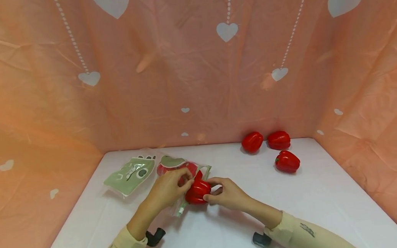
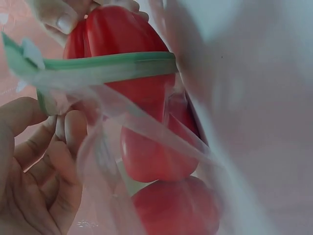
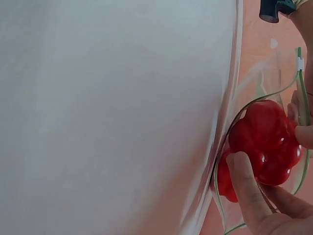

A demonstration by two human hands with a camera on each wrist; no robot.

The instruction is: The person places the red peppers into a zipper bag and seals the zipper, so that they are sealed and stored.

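Observation:
My right hand (image 1: 229, 194) holds a red bell pepper (image 1: 197, 193) between thumb and fingers at the mouth of a clear zip bag (image 2: 110, 66) with a green zip edge. In the left wrist view, part of this pepper is past the zip edge, inside the bag. Two more red bell peppers show through the film below it, a nearer one (image 2: 159, 154) and a lower one (image 2: 178, 205). My left hand (image 1: 170, 187) pinches the bag's edge beside the mouth. A white slider (image 3: 300, 64) sits at one end of the zip.
Left of the bag lies another bag with a green cartoon face (image 1: 129, 177). Three loose red bell peppers stand at the back right: one at left (image 1: 252, 142), one at right (image 1: 278, 140), one nearer (image 1: 287, 161). An orange curtain encloses the white table (image 1: 311, 208).

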